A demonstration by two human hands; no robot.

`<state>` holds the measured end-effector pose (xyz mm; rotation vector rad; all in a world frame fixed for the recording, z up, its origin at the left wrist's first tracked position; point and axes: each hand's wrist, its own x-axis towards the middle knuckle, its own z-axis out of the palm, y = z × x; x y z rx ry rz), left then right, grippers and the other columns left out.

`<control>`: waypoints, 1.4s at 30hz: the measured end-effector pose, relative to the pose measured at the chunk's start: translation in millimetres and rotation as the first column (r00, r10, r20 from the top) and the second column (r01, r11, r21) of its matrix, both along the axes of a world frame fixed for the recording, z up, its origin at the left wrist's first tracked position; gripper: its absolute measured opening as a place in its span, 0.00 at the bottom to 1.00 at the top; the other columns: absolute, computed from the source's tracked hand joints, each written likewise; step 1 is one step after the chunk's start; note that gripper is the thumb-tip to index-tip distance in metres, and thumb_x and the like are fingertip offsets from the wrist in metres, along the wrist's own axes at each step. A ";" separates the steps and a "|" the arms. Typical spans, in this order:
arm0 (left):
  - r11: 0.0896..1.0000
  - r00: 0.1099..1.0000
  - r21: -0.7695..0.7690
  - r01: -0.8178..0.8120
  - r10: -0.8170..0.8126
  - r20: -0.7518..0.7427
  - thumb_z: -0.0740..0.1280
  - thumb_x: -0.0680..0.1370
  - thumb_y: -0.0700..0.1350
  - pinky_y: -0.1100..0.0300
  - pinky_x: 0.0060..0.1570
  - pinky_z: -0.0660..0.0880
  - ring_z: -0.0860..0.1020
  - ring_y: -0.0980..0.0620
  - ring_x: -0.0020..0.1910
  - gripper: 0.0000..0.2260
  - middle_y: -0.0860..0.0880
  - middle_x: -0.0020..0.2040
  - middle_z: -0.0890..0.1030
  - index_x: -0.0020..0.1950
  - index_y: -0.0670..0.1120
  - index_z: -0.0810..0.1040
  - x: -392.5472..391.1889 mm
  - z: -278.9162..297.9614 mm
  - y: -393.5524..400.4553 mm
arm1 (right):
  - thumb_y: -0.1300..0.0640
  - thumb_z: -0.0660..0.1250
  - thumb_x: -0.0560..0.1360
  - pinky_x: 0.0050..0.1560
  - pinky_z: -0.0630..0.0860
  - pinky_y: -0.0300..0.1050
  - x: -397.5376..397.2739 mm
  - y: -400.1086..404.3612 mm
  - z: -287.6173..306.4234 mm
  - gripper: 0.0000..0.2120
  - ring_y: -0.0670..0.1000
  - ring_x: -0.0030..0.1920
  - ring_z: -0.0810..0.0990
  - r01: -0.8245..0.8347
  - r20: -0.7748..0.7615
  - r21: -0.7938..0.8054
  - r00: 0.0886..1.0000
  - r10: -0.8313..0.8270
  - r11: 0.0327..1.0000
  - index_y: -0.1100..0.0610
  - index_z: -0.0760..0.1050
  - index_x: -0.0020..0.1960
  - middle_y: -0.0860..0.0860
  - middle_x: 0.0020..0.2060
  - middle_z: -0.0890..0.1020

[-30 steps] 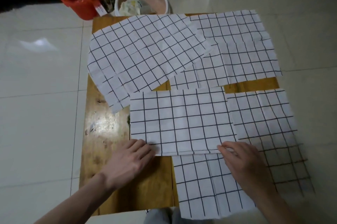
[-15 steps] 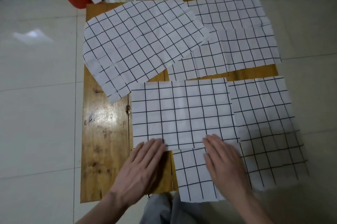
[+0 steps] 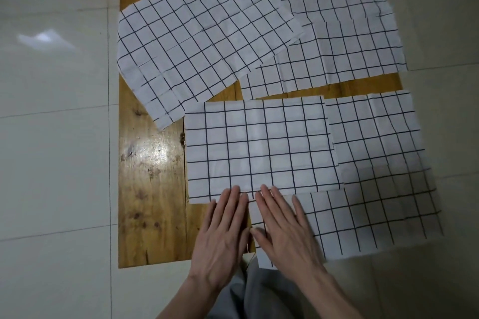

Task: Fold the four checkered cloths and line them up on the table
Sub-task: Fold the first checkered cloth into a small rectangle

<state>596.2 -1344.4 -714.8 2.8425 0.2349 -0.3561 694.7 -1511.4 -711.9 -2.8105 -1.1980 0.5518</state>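
both the left hand [image 3: 220, 230] and the right hand [image 3: 285, 230] lie flat, fingers straight, on the near edge of the folded cloth [image 3: 259, 147]. best to press evenly along that crease, keeping its edges square on the counter [image 3: 150, 189].

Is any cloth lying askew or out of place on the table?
Yes. The far-left cloth lies rotated against the table edges and overlaps the far-right cloth. The near cloth hangs past the table's right and near edges.
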 end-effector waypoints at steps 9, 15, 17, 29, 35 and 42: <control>0.999 1.000 0.039 -0.010 0.010 0.007 0.50 0.88 0.56 0.44 0.80 0.56 0.51 0.46 0.86 0.28 0.46 0.87 0.52 0.86 0.47 0.54 -8.6 -2.4 12.7 | 0.35 0.44 0.86 0.78 0.55 0.62 3.8 -18.5 -2.8 0.33 0.51 0.84 0.52 0.063 0.000 -0.024 0.998 -0.063 0.998 0.52 0.51 0.85 0.49 0.85 0.52; 0.999 0.999 0.040 -0.029 0.029 -0.013 0.50 0.87 0.57 0.42 0.80 0.55 0.50 0.46 0.86 0.29 0.47 0.87 0.51 0.87 0.49 0.52 -9.8 -4.2 11.2 | 0.37 0.42 0.86 0.80 0.52 0.61 11.2 -38.0 -2.9 0.33 0.49 0.84 0.51 0.159 0.019 -0.033 0.987 -0.158 0.987 0.52 0.48 0.85 0.48 0.85 0.52; 0.999 0.999 0.036 -0.033 0.033 -0.021 0.50 0.87 0.58 0.42 0.80 0.56 0.49 0.46 0.86 0.29 0.47 0.87 0.51 0.87 0.50 0.52 -10.7 -4.8 12.0 | 0.36 0.41 0.86 0.80 0.52 0.61 16.0 -46.6 -4.0 0.33 0.50 0.84 0.50 0.206 0.026 -0.045 0.978 -0.205 0.977 0.52 0.46 0.86 0.48 0.85 0.50; 0.987 0.987 -0.044 -0.154 0.156 0.046 0.51 0.88 0.57 0.48 0.82 0.52 0.52 0.48 0.86 0.29 0.49 0.87 0.54 0.86 0.48 0.54 -13.9 -4.0 18.8 | 0.35 0.40 0.85 0.82 0.52 0.59 33.6 -70.5 -4.6 0.35 0.48 0.84 0.47 0.432 0.016 0.000 0.902 -0.432 0.902 0.53 0.49 0.85 0.47 0.85 0.48; 0.989 0.989 -0.058 -0.134 0.138 0.060 0.53 0.88 0.56 0.48 0.81 0.55 0.52 0.49 0.85 0.28 0.49 0.86 0.55 0.86 0.48 0.54 -18.2 -7.5 28.2 | 0.37 0.42 0.85 0.81 0.54 0.59 31.5 -65.3 -5.4 0.33 0.47 0.84 0.46 0.485 0.017 0.055 0.874 -0.486 0.873 0.52 0.47 0.85 0.47 0.85 0.47; 0.997 0.997 0.028 -0.079 0.079 -0.001 0.52 0.86 0.62 0.46 0.81 0.52 0.50 0.45 0.86 0.34 0.45 0.87 0.50 0.86 0.44 0.51 -18.9 -9.1 26.1 | 0.38 0.46 0.85 0.80 0.47 0.58 33.4 -63.6 -0.5 0.33 0.47 0.84 0.48 0.476 0.035 0.026 0.878 -0.477 0.879 0.52 0.51 0.85 0.47 0.85 0.50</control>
